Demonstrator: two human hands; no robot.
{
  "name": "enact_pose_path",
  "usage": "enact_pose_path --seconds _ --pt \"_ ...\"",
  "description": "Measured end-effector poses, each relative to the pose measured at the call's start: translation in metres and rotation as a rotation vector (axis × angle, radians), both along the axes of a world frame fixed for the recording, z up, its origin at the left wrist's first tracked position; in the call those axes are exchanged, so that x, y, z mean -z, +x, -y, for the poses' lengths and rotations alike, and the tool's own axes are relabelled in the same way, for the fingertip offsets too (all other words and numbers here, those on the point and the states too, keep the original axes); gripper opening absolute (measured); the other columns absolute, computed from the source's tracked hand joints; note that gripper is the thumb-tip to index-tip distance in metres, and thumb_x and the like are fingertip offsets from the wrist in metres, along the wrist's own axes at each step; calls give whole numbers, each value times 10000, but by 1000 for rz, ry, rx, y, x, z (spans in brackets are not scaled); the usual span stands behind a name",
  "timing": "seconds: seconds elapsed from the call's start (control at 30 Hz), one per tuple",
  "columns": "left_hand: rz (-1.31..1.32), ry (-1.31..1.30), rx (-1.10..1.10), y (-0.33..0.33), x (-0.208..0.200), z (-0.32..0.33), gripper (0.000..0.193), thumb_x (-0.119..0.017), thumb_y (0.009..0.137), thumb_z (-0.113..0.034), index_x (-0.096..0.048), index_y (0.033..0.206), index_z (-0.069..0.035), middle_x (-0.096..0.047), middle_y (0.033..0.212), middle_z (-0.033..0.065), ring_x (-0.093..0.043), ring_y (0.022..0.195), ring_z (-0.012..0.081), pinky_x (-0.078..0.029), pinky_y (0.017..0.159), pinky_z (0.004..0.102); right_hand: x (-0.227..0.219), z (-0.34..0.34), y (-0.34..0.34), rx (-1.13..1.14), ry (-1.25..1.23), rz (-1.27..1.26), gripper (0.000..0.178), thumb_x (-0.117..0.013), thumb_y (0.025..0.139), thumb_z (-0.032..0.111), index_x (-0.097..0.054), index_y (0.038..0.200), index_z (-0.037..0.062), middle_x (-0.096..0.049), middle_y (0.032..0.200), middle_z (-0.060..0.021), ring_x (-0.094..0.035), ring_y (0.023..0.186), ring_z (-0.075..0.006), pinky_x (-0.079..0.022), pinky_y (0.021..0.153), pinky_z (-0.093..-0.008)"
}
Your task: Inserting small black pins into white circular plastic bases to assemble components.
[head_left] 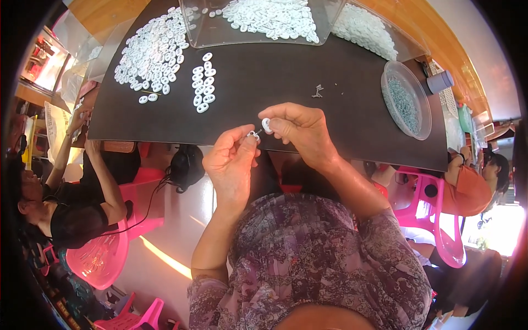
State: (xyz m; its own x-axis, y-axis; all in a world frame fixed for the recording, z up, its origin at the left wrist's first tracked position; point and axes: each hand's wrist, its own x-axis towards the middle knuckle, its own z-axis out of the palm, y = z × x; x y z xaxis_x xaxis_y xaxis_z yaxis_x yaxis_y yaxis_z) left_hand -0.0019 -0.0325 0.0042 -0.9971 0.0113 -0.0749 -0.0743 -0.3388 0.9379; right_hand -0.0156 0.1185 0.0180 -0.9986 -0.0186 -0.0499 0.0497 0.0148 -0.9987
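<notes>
Over the table's near edge, my left hand (228,162) is closed, pinching a small white plastic piece (253,135) between thumb and fingertips. Close beside it, my right hand (305,129) pinches a white oval plastic piece (267,125). A thin dark shaft, likely a screw, shows in the narrow gap between the two pieces; whether it sits in either one is too small to tell. Beyond my left hand, several white two-holed oval pieces (204,85) lie in two uneven columns. A few loose screws (318,92) rest on the dark table (258,71) beyond my right hand.
A heap of white oval pieces (151,55) covers the far left. Clear trays (247,44) hold more white pieces at the back. A round clear dish (428,121) of screws stands right, beside a grey cylinder (441,81). People sit at both sides near pink chairs (102,258).
</notes>
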Motion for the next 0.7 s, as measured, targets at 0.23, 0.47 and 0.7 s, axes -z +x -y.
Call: enact_pose_path --seconds 0.23,0.47,0.7 --pt "-7 -10 -8 0 3 -1 176 -606 844 -21 -616 996 67 -643 812 93 -575 627 100 -450 510 200 7 1 0 22 -25 -29 138 -628 836 77 -646 945 -6 -639 775 -8 -526 655 -37 -405 543 -174" --pt "29 -40 -13 1 2 -1 165 -600 837 0 -622 988 65 -640 811 79 -576 633 91 -451 514 191 9 4 2 33 -20 -65 120 -636 830 57 -651 932 -5 -637 767 0 -516 647 -27 -402 539 -169" --pt "12 -54 -19 1 4 -1 157 -591 840 8 -627 985 57 -635 810 68 -571 631 82 -452 515 188 9 11 6 70 49 -93 84 -615 828 30 -646 886 -23 -632 783 -24 -546 710 -60 -450 637 -210"
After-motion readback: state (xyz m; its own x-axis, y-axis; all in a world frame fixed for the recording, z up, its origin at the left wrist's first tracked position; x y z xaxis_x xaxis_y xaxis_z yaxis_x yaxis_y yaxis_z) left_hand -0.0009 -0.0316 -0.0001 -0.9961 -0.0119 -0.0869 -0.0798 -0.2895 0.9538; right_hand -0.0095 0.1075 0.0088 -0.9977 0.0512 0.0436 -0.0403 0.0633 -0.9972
